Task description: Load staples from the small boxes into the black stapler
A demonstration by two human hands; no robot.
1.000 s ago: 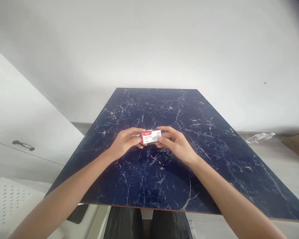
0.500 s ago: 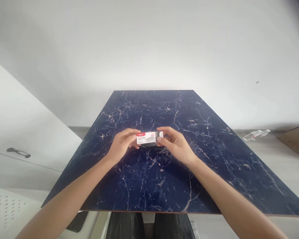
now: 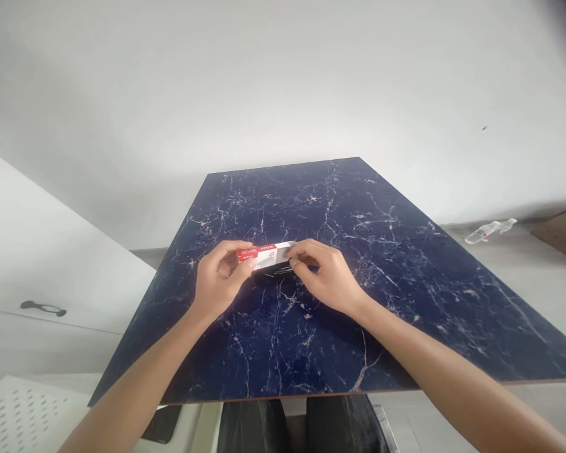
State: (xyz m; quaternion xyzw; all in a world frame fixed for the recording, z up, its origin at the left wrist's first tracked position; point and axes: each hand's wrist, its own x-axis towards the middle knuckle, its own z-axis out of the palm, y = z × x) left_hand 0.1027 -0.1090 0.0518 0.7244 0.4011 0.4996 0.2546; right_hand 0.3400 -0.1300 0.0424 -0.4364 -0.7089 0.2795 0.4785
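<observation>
A small red and white staple box (image 3: 265, 255) is held level between both hands above the blue marble-patterned table (image 3: 273, 340). My left hand (image 3: 221, 270) is closed on its left end, thumb in front and fingers behind. At the right end, my right hand (image 3: 327, 274) pinches the pale end of the box between thumb and fingers, which cover much of that end. Just below the box, a dark thing with thin bright lines (image 3: 281, 270) shows partly; I cannot make out what it is.
A clear plastic bottle (image 3: 490, 231) lies beyond the table's right edge, near a brown cardboard piece (image 3: 563, 236). On the left are a white cabinet with a dark handle (image 3: 43, 308), a perforated white panel (image 3: 23, 409) and a dark flat object (image 3: 163, 425).
The box has turned so its red left end and upper side show, and it has shifted slightly left. My right fingers have moved over its right end. The view has tilted a little.
</observation>
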